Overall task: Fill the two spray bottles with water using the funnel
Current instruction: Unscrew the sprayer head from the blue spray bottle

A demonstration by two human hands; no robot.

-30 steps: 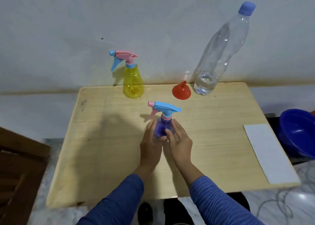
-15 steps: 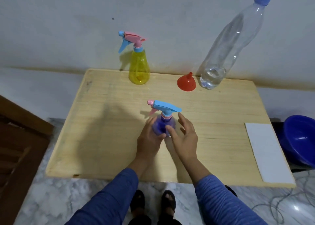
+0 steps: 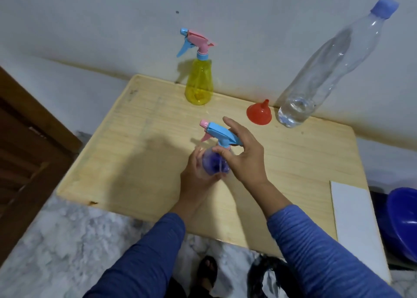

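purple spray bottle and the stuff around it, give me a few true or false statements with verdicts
1. The left hand holds the purple spray bottle by its body. True.
2. The red funnel sits in the purple bottle's neck. False: it lies mouth down on the table, beside the clear water bottle.
3. The yellow spray bottle has its trigger head on. True.
4. The water bottle is uncapped. False: its blue cap is on.
5. The right hand grips the funnel. False: it is at the purple bottle's collar.
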